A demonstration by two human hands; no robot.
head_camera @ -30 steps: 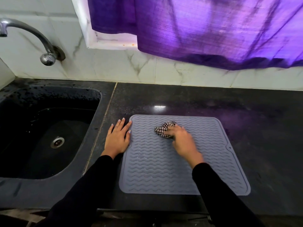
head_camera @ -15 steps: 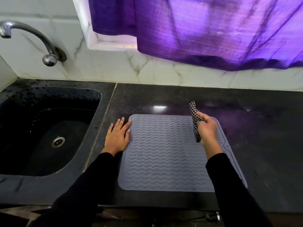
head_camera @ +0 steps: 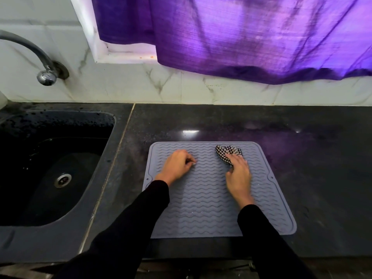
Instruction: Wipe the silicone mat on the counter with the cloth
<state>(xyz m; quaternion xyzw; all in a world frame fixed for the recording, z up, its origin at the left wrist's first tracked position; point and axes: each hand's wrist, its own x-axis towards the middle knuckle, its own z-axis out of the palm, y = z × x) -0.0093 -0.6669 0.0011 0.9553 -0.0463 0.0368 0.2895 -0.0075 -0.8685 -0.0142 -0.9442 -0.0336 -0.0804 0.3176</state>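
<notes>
A grey silicone mat [head_camera: 203,210] with a wavy ribbed surface lies flat on the dark counter. A black-and-white checked cloth [head_camera: 228,153] is bunched near the mat's far right corner. My right hand [head_camera: 238,175] rests on the cloth's near end, fingers pressing it onto the mat. My left hand [head_camera: 178,165] sits on the mat's far left part with its fingers curled in and nothing visible in it.
A black sink [head_camera: 54,168] with a metal drain lies left of the mat, a chrome tap [head_camera: 43,63] on the wall above it. A purple curtain [head_camera: 251,37] hangs over the tiled backsplash. The dark counter [head_camera: 322,168] extends right; its front edge is close below the mat.
My right hand, which held the cloth lifted above the mat's right side, has brought it down onto the far right corner. My left hand moved from the counter's edge onto the mat and curled its fingers.
</notes>
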